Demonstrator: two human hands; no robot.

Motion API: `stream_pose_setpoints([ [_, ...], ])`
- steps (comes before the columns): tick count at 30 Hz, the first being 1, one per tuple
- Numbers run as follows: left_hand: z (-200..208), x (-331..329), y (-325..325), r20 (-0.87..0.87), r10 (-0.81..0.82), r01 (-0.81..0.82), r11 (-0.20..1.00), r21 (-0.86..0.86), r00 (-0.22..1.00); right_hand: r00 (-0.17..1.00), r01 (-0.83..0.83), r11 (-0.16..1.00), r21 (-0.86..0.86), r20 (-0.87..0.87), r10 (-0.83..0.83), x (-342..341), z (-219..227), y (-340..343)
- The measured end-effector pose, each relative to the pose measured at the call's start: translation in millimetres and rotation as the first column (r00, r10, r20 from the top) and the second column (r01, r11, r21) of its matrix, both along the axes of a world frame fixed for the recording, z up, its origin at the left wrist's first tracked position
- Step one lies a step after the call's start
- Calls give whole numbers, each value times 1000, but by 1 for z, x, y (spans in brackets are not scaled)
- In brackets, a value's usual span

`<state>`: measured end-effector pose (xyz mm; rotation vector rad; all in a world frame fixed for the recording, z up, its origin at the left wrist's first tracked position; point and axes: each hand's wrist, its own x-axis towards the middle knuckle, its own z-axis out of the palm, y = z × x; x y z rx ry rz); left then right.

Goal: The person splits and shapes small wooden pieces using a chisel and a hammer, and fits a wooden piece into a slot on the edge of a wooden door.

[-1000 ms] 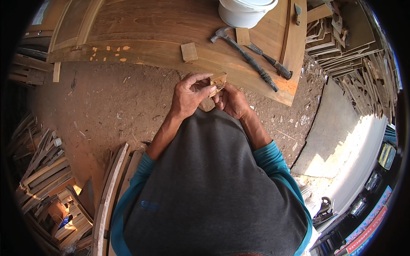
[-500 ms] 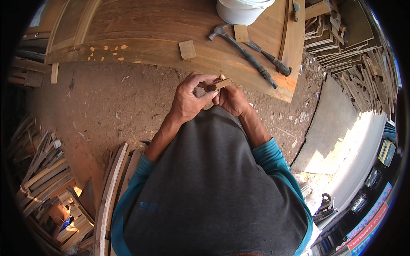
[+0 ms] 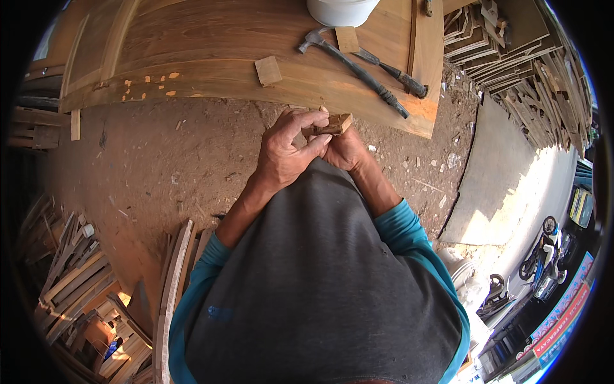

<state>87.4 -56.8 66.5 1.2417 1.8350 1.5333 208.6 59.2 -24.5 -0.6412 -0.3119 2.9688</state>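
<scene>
A heap of wood scraps (image 3: 70, 269) fills the lower left, with long planks (image 3: 171, 288) leaning close to the person's left side. Across the top lies a broad wooden panel (image 3: 211, 45), carrying a square wood piece (image 3: 268, 71) near its front edge. The left hand (image 3: 281, 153) pinches a small wooden block (image 3: 338, 124) between thumb and forefinger; the block is held over the dirt floor (image 3: 192, 153), just short of the panel. The right hand (image 3: 347, 152) is up against the block's right end, but its fingers are mostly hidden, so I cannot tell how they are set. Further right on the panel are a white bucket (image 3: 343, 11), a hammer (image 3: 355, 70), a second wood square (image 3: 347, 40) and a chisel (image 3: 406, 80). A grey sheet (image 3: 489, 173) covers ground farther right, near stacked boards (image 3: 531, 70).
</scene>
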Motion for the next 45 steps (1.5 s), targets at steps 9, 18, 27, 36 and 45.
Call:
stream_pose_setpoints([
  [9,7,5,7,-245,59,-38,995,90,968,993,-90,996,13,74,89,-1,6,-24],
  [18,5,2,5,-310,45,-15,995,98,950,976,-153,988,-22,152,154,-4,7,-28],
  [27,4,-4,0,-328,33,-2,996,93,944,979,-190,981,25,81,187,-4,2,-29],
  [36,-10,-7,-12,361,120,-117,993,-32,925,984,-175,977,119,35,172,-5,23,-18],
  [45,-26,-16,-22,588,213,-204,975,-83,780,982,-170,961,220,122,146,-1,28,-6],
])
